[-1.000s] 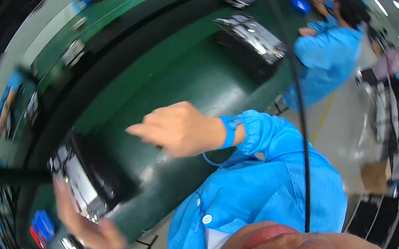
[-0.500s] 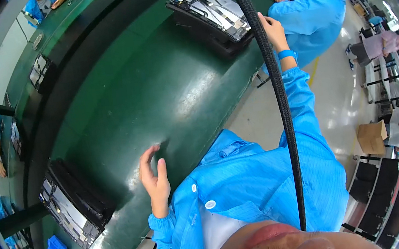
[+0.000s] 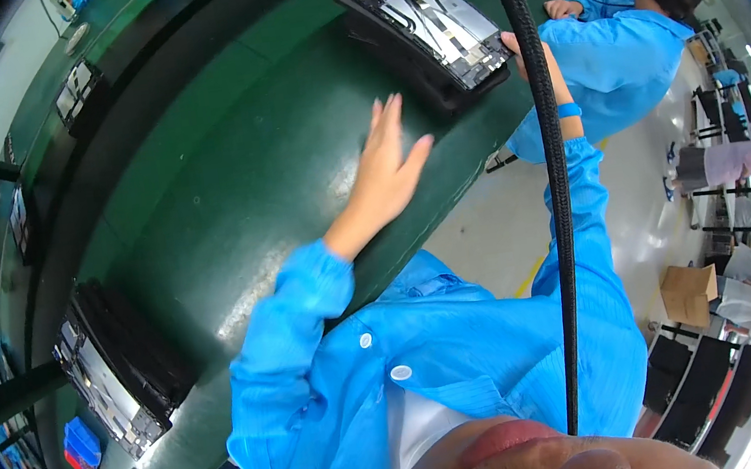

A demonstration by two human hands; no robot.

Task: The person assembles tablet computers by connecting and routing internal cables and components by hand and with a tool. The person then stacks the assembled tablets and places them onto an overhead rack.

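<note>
An opened tablet point(image 3: 433, 16) with silver battery plates and exposed boards lies face up on top of a dark stack point(image 3: 417, 79) at the far right of the bench. My right hand point(image 3: 520, 53) has its fingertips at the tablet's right edge, pinching it there. The black braided cable crosses in front of that hand and hides part of it. Over the green bench point(image 3: 228, 178), left of the stack's near corner, my left hand point(image 3: 385, 158) is stretched out with fingers extended and thumb apart. Nothing is in it, and it does not touch the tablet.
A second stack of opened tablets point(image 3: 109, 389) stands at the bench's left end, near a blue and red bin point(image 3: 82, 447). The thick braided cable point(image 3: 557, 184) hangs across the view. A co-worker in blue point(image 3: 617, 64) sits close on the right. A dark strip runs along the bench's far side.
My left hand has moved up and right, from near my body toward the right stack, and its fingers have straightened. My right hand has come to the tablet's edge. The view has shifted slightly.
</note>
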